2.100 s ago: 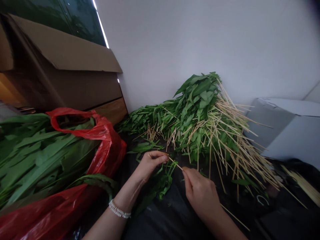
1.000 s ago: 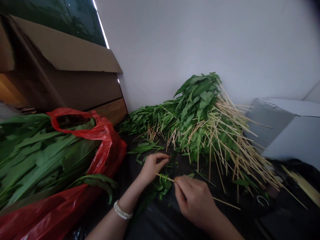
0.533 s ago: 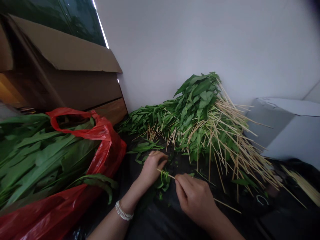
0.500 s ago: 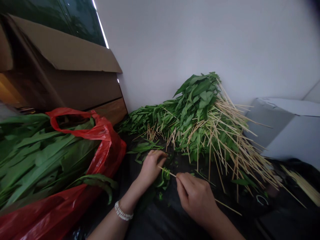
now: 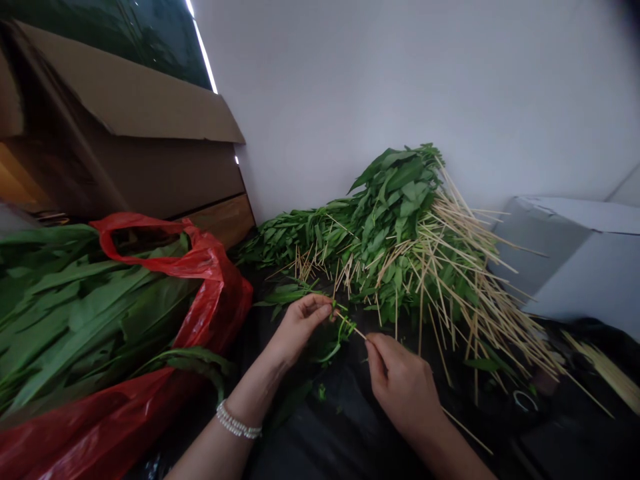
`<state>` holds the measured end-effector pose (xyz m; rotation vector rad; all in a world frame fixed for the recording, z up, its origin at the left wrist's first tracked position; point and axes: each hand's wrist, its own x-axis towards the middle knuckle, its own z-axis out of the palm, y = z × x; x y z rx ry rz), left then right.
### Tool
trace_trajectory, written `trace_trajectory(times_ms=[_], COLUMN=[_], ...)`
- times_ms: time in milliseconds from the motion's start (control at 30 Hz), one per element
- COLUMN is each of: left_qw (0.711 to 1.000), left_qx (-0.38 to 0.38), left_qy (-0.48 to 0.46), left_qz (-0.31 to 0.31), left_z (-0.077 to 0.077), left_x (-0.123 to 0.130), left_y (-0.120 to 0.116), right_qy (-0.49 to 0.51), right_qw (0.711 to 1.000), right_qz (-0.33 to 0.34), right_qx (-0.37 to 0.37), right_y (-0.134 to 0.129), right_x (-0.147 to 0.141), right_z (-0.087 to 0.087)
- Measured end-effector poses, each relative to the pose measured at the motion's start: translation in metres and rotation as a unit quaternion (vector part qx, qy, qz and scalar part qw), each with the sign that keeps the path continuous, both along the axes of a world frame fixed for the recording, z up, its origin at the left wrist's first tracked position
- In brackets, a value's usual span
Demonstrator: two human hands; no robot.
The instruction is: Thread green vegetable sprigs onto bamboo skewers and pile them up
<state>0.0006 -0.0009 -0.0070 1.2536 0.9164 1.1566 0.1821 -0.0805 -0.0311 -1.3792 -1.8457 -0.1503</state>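
A thin wooden skewer (image 5: 361,332) runs from my right hand (image 5: 403,377) up and left toward my left hand (image 5: 299,327). The right fingers are closed around the skewer's lower end. Green leafy stems (image 5: 342,337) are threaded on its upper part, with a loose end hanging down. My left thumb and fingertips are pinched together on a bit of green stem at the skewer's far end. A beaded bracelet (image 5: 237,423) circles my left wrist. Beyond the hands lies a big heap of skewered leafy greens (image 5: 400,187), its bare sticks pointing right and forward.
On the left a red plastic bag (image 5: 225,283) bulges with long green leaves (image 5: 100,300). Behind it stands an open cardboard box (image 5: 165,173). A white box (image 5: 585,267) and a bundle of skewers (image 5: 605,367) are at the right. Black sheeting (image 5: 320,447) covers the work surface.
Both hands have shifted; the right moved slightly right and down with the skewer. The left fingertips have come to the skewer's far end, pinching green there. The heap stays put.
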Motion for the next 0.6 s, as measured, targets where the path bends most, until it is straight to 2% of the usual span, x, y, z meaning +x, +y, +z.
trace_trajectory(times_ms=[133,233,600], left_qw=[0.998,0.997,0.999], left_qx=[-0.044,-0.051,-0.034], left_qy=[-0.029,-0.038,-0.018], left_qz=[-0.022,-0.035,0.005], left_z=[-0.0013,-0.0028,-0.0031], left_x=[-0.0017,-0.0033,-0.0027], left_y=[-0.0003,0.0003,0.0018], right_qy=[0.007,0.013,-0.011], right_qw=[1.000,1.000,1.000], right_qz=[0.004,0.005,-0.004], right_qx=[0.001,0.002,-0.013], right_y=[0.0001,0.0000,0.0000], right_x=[0.0000,0.0002,0.0008], right_z=[0.0005,0.0004,-0.0009])
